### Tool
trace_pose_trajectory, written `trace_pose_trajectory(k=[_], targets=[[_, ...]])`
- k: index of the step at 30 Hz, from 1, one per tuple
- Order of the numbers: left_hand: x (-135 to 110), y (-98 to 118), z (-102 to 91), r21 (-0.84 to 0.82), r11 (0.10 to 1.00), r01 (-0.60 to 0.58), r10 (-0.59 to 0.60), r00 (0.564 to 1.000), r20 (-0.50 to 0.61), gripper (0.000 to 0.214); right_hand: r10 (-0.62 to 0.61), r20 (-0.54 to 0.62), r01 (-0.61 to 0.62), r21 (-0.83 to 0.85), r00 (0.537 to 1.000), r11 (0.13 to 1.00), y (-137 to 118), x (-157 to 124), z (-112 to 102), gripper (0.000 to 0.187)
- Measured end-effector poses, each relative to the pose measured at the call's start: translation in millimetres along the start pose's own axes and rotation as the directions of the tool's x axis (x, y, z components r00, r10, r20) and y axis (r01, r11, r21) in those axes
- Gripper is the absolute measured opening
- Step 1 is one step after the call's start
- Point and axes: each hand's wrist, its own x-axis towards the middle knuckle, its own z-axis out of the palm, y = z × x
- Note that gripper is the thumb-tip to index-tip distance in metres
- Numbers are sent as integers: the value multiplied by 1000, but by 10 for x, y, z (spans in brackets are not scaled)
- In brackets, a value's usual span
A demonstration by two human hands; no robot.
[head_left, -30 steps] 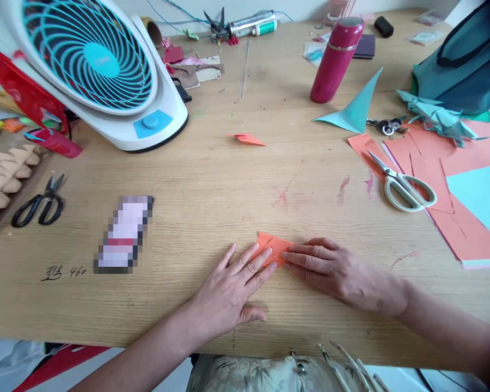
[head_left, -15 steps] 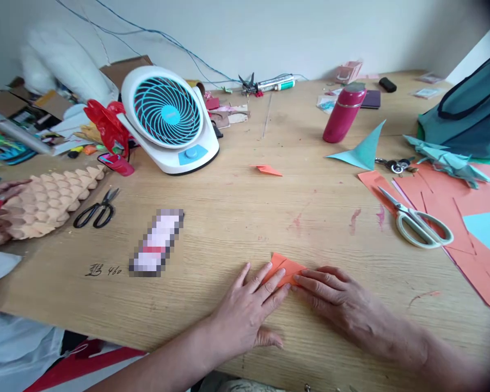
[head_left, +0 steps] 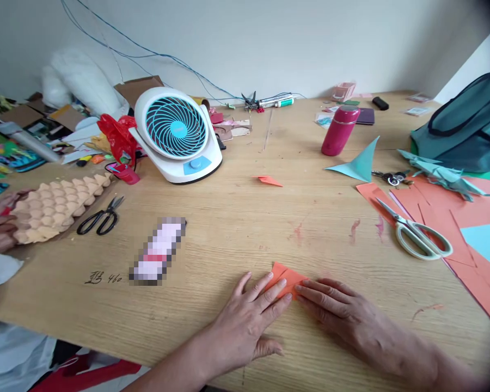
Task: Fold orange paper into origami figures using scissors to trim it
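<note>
Fingers spread, the person's left hand (head_left: 251,321) lies palm down on a small folded piece of orange paper (head_left: 289,276), pressing it against the wooden table (head_left: 216,234). The right hand (head_left: 347,310) keeps its fingers close together, tips on the paper's right corner; its thumb is hidden, so whether it pinches cannot be told. Around them the pale, grained tabletop carries reddish stains (head_left: 298,233) and black handwriting (head_left: 102,279) beside a pixelated oblong (head_left: 159,253). Farther in lies a smaller orange fold (head_left: 269,181). To the right, white-handled scissors (head_left: 400,220) rest partly on orange sheets (head_left: 453,245), near a turquoise folded paper (head_left: 361,163) and a teal bag (head_left: 461,130). A magenta bottle (head_left: 338,130) stands toward the back; left of it sits a white fan (head_left: 188,173) with blue blades. At far left, a co-worker's hand (head_left: 0,226) touches a tan scaly piece (head_left: 61,207), close to black-handled scissors (head_left: 108,211). Behind, blue cables (head_left: 163,55) hang across a plain, pale wall (head_left: 269,43), above clutter heaped in the left corner.
</note>
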Motion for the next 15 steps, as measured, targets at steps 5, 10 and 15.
trace_pose_trajectory(k=[5, 10, 15], targets=[[19, 117, 78, -44, 994, 98, -100, 994, -39, 83, 18, -23, -18, -1, 1000, 1000, 96, -25, -16, 42], [29, 149, 130, -30, 995, 94, -96, 993, -73, 83, -29, 25, 31, -53, 999, 998, 174, -41, -57, 45], [27, 9, 44, 8, 1000, 1, -1, 997, -80, 69, -72, 108, 75, -32, 992, 997, 251, -53, -107, 49]])
